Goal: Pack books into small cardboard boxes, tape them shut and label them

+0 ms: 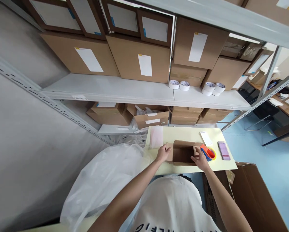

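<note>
A small open cardboard box (pixel 182 154) lies on a pale yellow table (pixel 183 132) in front of me. My left hand (pixel 163 152) grips the box's left flap, fingers closed on it. On the right side, my right hand (pixel 199 158) holds the right flap with its fingers curled over the edge. A red and blue tape dispenser (pixel 208 152) sits just right of the box. A sheet of white foam wrap (pixel 156 136) lies left of the box, a white slip (pixel 206 138) behind the dispenser.
A purple flat item (pixel 224 150) lies at the table's right edge. Metal shelving (pixel 144 91) behind holds brown cartons and several tape rolls (pixel 179 84). A large white plastic bag (pixel 103 180) sits at my left, a big open carton (pixel 253 196) at my right.
</note>
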`<state>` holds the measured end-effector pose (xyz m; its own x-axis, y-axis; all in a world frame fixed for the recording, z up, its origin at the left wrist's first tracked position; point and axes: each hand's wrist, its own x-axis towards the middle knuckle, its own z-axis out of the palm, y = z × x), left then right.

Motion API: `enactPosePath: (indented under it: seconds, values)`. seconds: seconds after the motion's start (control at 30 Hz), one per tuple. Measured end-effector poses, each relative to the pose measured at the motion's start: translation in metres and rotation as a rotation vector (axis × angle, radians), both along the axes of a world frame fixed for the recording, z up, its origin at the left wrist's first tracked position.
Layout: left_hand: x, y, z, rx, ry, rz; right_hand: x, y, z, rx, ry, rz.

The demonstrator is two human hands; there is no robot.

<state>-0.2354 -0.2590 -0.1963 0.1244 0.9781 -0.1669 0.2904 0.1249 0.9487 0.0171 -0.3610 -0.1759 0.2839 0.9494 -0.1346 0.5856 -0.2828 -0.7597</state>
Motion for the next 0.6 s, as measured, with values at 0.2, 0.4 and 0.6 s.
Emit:
enactPosePath:
  seconds: [0.2, 0.4, 0.6]
  values:
    - [-0.004, -0.001, 0.004, 0.159, 0.156, 0.095, -0.036, 0.003, 0.021, 0.061, -0.537, 0.484]
    - [0.004, -0.026, 0.019, 0.411, 0.39, -0.327, -0.038, 0.004, 0.023, -0.128, -0.649, 0.528]
    - [0.022, -0.043, -0.002, 0.235, 0.508, -0.351, 0.025, -0.017, 0.002, -0.129, -0.461, 0.166]
